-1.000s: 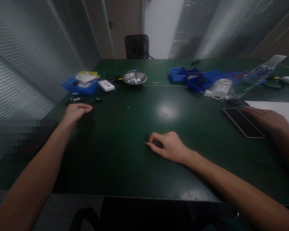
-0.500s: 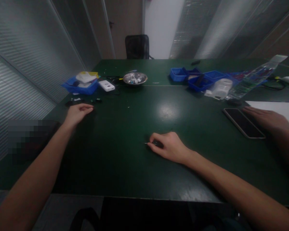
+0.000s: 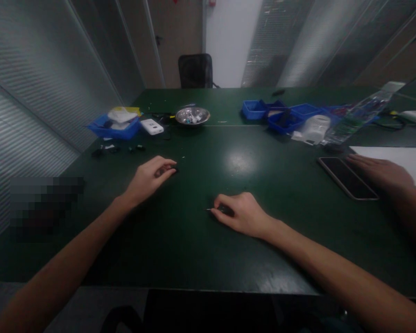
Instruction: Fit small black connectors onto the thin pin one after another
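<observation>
My left hand (image 3: 151, 176) rests on the dark green table (image 3: 201, 249) left of centre, fingers curled round a small black part (image 3: 174, 170) at their tips. My right hand (image 3: 241, 213) lies near the table's middle, closed on a small dark tool (image 3: 223, 210) whose thin metal tip pokes out to the left. The two hands are about a hand's width apart.
Another person's hand (image 3: 381, 172) lies flat at the right beside a dark phone (image 3: 347, 177) and white paper (image 3: 398, 159). At the back stand a blue tray (image 3: 113, 125), a white device (image 3: 151, 126), a metal bowl (image 3: 192, 115), blue bins (image 3: 284, 115), and a plastic bottle (image 3: 358, 115). Small black parts (image 3: 106, 150) lie at the left.
My left hand has moved from the far left toward the table's centre and now pinches a small black part. My right hand has stayed put.
</observation>
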Demonstrator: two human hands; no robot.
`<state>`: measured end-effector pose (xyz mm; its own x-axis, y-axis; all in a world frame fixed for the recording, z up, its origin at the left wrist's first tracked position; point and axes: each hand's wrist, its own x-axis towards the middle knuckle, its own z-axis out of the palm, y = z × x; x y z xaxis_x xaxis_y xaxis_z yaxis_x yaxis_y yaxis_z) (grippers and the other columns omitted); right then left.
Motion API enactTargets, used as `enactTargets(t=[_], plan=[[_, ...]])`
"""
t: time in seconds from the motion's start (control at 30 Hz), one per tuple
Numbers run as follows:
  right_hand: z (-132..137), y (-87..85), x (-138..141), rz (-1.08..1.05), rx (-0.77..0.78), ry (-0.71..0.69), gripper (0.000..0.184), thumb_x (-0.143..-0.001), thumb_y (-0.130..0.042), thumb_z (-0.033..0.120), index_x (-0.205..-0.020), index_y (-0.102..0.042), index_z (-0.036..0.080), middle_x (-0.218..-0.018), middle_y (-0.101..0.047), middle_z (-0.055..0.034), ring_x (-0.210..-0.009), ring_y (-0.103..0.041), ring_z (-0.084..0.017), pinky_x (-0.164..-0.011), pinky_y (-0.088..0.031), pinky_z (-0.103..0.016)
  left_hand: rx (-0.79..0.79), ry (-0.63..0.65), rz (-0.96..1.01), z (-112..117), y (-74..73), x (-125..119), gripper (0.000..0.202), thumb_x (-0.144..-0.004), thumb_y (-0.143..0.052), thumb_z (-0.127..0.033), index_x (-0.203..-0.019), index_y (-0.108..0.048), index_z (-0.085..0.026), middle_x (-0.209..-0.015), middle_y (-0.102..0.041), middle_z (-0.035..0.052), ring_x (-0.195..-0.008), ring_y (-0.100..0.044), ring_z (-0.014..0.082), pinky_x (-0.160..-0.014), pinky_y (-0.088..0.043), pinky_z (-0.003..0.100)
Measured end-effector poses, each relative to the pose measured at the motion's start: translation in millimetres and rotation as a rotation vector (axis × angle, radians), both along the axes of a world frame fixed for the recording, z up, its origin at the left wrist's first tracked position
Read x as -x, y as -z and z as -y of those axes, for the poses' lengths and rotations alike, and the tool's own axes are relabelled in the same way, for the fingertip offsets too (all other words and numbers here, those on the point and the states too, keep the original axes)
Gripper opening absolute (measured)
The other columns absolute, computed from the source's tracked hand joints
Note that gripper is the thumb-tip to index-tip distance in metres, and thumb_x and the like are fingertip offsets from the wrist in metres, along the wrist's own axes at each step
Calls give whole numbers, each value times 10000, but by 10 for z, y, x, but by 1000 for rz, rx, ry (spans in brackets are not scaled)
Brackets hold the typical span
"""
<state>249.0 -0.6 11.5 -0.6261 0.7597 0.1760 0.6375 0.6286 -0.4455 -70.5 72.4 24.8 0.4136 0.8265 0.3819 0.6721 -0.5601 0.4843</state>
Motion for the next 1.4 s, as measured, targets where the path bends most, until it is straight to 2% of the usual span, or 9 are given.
enactTargets(t=[0.2, 0.4, 0.57, 0.77, 1.03, 1.4], plan=[[0, -27, -88, -144, -16, -13, 264, -989, -530, 422, -976, -652, 188, -633, -599, 40, -506, -497, -80, -548, -329, -230, 129, 311, 25, 326, 57, -445, 321, -960, -622, -316, -1260, -599, -204, -1058, -648, 75, -926, -616, 181, -777, -501, 309], [-29, -41, -95, -86, 13, -54, 252, -985, -530, 406, -987, -664, 192, -669, -638, 19, -542, -535, -93, -575, -346, -236, 224, 463, -44, 490, 105, -619, 331, -940, -646, -316, -1250, -583, -218, -1011, -642, 67, -913, -616, 193, -779, -488, 320], [-31, -24, -79, -68, 9, -34, 248, -986, -527, 401, -997, -662, 193, -677, -653, 11, -545, -547, -101, -582, -349, -238, 252, 492, -62, 474, 155, -644, 324, -933, -653, -293, -1237, -577, -213, -1006, -628, 66, -910, -605, 194, -783, -476, 318], [-27, -22, -79, -44, 11, -15, 244, -978, -538, 409, -991, -666, 202, -677, -649, 15, -549, -556, -103, -584, -346, -236, 282, 512, -76, 459, 125, -626, 348, -923, -660, -283, -1253, -583, -208, -1010, -611, 69, -920, -587, 195, -797, -464, 314], [-21, -56, -74, -1, 13, 0, 245, -972, -540, 406, -991, -679, 205, -665, -649, 14, -540, -543, -103, -583, -333, -240, 245, 531, -120, 413, 121, -559, 153, -933, -612, -271, -1052, -657, -187, -941, -607, 69, -892, -561, 199, -780, -434, 322], [-21, -69, -59, 37, 23, 10, 241, -968, -541, 402, -989, -679, 207, -684, -667, 4, -552, -557, -111, -586, -339, -242, 230, 547, -126, 410, 144, -581, 166, -965, -596, -283, -1086, -660, -188, -960, -621, 74, -896, -568, 199, -780, -430, 322]])
